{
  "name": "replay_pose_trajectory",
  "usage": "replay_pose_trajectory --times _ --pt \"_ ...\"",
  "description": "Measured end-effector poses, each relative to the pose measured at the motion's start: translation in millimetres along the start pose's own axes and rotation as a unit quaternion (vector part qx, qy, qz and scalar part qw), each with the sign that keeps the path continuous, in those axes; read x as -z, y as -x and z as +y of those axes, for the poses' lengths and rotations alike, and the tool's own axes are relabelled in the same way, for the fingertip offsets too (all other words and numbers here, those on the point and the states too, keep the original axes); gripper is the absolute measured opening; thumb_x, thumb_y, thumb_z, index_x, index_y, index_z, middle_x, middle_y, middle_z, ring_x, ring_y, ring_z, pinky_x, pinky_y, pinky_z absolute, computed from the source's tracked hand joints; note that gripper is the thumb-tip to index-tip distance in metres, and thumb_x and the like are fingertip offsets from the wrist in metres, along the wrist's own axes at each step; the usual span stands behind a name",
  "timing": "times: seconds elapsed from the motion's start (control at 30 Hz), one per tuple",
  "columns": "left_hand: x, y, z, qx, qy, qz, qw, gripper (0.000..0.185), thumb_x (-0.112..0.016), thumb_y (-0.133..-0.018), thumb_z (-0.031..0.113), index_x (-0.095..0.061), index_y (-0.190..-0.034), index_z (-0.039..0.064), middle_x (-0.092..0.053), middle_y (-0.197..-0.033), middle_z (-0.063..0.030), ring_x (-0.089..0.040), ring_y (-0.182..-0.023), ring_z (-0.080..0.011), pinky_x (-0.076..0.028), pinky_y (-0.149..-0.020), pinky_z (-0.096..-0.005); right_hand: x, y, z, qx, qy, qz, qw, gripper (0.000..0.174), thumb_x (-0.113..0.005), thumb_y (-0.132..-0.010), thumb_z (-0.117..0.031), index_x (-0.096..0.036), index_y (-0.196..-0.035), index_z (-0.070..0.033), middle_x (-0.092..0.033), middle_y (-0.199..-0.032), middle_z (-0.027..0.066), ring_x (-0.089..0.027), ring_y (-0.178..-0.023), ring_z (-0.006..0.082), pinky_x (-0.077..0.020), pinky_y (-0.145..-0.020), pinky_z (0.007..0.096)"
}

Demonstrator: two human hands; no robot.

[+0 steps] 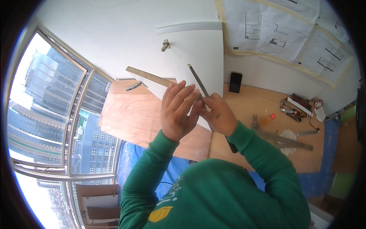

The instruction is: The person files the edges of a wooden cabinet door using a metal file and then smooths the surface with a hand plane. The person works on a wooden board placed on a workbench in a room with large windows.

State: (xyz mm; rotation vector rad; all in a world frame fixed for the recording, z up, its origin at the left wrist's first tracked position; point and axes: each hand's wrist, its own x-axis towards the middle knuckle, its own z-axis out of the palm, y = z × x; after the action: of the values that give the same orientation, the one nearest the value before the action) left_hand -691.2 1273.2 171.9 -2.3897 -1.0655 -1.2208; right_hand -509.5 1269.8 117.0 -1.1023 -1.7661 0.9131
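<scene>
My right hand [218, 114] is closed around a long, narrow metal bar with a dark handle, likely a file [198, 80]. Its tip points up and away, and the black handle [232, 145] shows below my wrist. A white panel [155, 87] with a bare brown edge [148, 75] stands tilted over the wooden worktop [131, 114]. My left hand [178, 111] lies over that edge, fingers stretched out, thumb beside my right fingers. Whether it grips the panel is hidden. A metal cabinet hinge [133, 86] sits at the panel's left side.
Another white panel [200, 51] with a hinge [165, 45] leans on the wall. A phone [235, 82] stands near it. Right lie pliers [255, 122], a red-capped bottle [268, 118], a metal blade or straightedge [297, 143], a white cloth [287, 134] and several hand tools [296, 110].
</scene>
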Motion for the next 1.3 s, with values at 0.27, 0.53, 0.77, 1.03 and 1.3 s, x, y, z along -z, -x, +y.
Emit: replay_pose_trajectory --times 0.27,0.53,0.77,1.03,1.3 --pt "-5.6 6.8 1.6 0.004 -0.038 0.032 0.999 0.028 -0.080 -0.087 0.009 -0.077 -0.114 0.010 -0.075 -0.121 -0.0057 -0.068 -0.121 -0.0336 -0.051 -0.105 -0.0521 -2.5 2.6 -0.2 0.027 0.008 -0.001 1.000 0.033 -0.079 -0.098 -0.025 -0.075 -0.127 -0.010 -0.058 -0.102 0.0142 -0.063 -0.090 0.0307 -0.0537 -0.084 0.0429" --pt "22.2 12.5 -19.7 -0.026 -0.031 -0.039 0.998 0.044 -0.089 -0.079 0.023 -0.078 -0.121 0.016 -0.072 -0.128 -0.0012 -0.065 -0.117 -0.0277 -0.048 -0.098 -0.0451 -2.5 6.2 -10.2 0.008 -0.001 -0.047 0.999 0.034 -0.078 -0.099 -0.031 -0.075 -0.128 -0.013 -0.058 -0.104 0.0149 -0.063 -0.092 0.0304 -0.0531 -0.087 0.0434" --pt "29.8 5.0 -23.1 0.011 0.008 -0.095 0.995 0.041 -0.088 -0.081 0.033 -0.079 -0.119 0.019 -0.068 -0.115 -0.0012 -0.060 -0.116 -0.0264 -0.040 -0.101 -0.0452 -0.3 4.8 -15.8 -0.005 0.013 -0.063 0.998 0.034 -0.078 -0.099 -0.032 -0.075 -0.128 -0.013 -0.058 -0.103 0.0145 -0.062 -0.094 0.0289 -0.0524 -0.087 0.0426" --pt "21.5 20.9 -22.7 0.028 0.003 -0.049 0.998 0.029 -0.067 -0.100 0.042 -0.080 -0.113 0.020 -0.066 -0.110 -0.0024 -0.057 -0.114 -0.0261 -0.034 -0.101 -0.0452 -6.5 11.4 -21.9 0.008 -0.013 -0.063 0.998 0.032 -0.078 -0.099 -0.029 -0.076 -0.127 -0.013 -0.059 -0.101 0.0140 -0.061 -0.094 0.0283 -0.0521 -0.086 0.0416" --pt "12.7 17.4 -16.3 0.074 0.022 -0.011 0.997 0.028 -0.060 -0.106 0.034 -0.082 -0.107 0.017 -0.064 -0.102 -0.0021 -0.057 -0.110 -0.0244 -0.034 -0.101 -0.0442 -7.9 10.1 -15.8 -0.022 0.016 -0.057 0.998 0.036 -0.079 -0.098 -0.032 -0.076 -0.124 -0.009 -0.061 -0.100 0.0141 -0.062 -0.089 0.0293 -0.0517 -0.081 0.0414"
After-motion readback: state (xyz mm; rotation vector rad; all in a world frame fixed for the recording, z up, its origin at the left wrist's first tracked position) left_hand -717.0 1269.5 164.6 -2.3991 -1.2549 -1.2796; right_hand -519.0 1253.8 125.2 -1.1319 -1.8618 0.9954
